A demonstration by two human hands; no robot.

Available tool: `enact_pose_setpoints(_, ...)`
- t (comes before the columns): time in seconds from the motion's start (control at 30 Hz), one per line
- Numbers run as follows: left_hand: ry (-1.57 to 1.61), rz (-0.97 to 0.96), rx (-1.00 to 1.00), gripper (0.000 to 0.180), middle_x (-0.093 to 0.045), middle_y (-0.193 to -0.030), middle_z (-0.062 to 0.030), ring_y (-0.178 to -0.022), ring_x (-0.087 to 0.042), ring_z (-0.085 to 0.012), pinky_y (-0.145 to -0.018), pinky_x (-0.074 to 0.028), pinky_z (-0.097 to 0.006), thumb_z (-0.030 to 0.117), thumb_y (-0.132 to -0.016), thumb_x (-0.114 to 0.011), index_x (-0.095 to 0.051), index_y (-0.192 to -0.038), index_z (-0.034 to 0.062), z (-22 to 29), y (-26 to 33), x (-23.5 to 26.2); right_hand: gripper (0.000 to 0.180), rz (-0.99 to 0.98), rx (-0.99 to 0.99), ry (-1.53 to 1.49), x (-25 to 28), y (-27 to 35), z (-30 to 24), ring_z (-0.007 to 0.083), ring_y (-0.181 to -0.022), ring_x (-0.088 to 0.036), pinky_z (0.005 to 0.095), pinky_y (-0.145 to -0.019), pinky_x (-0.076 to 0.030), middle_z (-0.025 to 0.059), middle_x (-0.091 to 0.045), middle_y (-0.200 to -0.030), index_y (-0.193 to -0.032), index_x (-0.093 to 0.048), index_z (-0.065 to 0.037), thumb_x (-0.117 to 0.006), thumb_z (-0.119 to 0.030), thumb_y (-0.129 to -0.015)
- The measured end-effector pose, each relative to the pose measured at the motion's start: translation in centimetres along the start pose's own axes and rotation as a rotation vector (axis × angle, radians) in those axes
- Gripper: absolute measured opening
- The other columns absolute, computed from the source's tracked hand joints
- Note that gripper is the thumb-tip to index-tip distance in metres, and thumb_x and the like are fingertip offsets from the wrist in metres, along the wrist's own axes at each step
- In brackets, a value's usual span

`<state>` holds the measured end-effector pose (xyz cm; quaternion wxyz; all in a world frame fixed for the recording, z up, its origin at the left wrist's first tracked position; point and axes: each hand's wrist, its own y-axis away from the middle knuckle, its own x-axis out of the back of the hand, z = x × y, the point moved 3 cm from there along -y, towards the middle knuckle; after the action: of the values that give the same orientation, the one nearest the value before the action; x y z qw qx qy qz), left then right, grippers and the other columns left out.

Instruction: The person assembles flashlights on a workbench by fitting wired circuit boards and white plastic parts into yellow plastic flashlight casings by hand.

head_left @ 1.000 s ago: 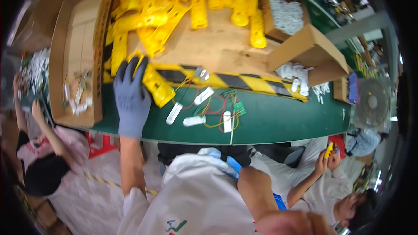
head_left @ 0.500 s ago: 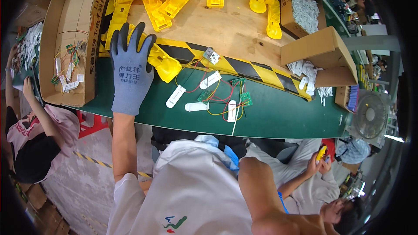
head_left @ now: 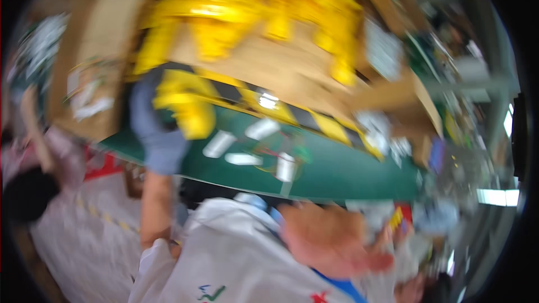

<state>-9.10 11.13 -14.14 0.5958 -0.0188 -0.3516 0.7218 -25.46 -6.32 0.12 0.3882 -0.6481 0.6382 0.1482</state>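
My left hand point(head_left: 156, 126), in a grey-blue knit glove with dark fingertips, is closed on a yellow plastic shell point(head_left: 193, 106) at the left of the green table. My bare right hand point(head_left: 337, 238) is low in front of my white shirt, right of the middle; motion smears its fingers. Between the hands, on the table, lie several white flat pieces point(head_left: 263, 129) with thin wires and small green circuit boards point(head_left: 300, 152). A small bright block point(head_left: 268, 100) sits on the yellow-black striped edge. The whole picture is blurred.
Many yellow shells point(head_left: 224, 17) are heaped on a wooden board point(head_left: 269, 59) behind the striped edge point(head_left: 297, 115). Cardboard boxes stand at left point(head_left: 84, 118) and right point(head_left: 401, 101). A co-worker point(head_left: 36, 174) is at the far left, another person at the lower right.
My left hand has gripped a yellow shell and drawn it toward me. My right hand has come into view over my shirt. The view has shifted and blurred.
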Motion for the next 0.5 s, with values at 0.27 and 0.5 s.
enact_pose_setpoints(0.27, 0.151, -0.056, 0.121, 0.048, -0.06, -0.118, -0.0134, -0.104, -0.058, -0.0206, -0.093, -0.046, -0.031, -0.011, -0.075, -0.07, -0.054, -0.119, -0.0021, 0.7, 1.4, -0.6, 0.063, -0.038, 0.218, -0.132, -4.3, -0.9, 1.3, 0.0274, -0.091, -0.055, 0.0372, -0.08, -0.044, 0.0109, -0.063, -0.106, -0.114, -0.06, -0.007, -0.04, -0.062, -0.093)
enact_pose_setpoints(0.5, 0.138, 0.041, 0.246, 0.078, -0.052, -0.127, -0.019, -0.118, -0.052, -0.0252, -0.102, -0.041, -0.036, -0.007, -0.07, -0.077, -0.036, -0.136, -0.0089, -3.8, 4.8, -1.9, 0.06, 0.076, 0.418, -0.339, -6.5, -0.3, 4.0, 0.0217, -0.077, -0.063, 0.0278, -0.072, -0.05, 0.0167, -0.065, -0.099, -0.102, -0.064, 0.009, -0.038, -0.045, -0.101)
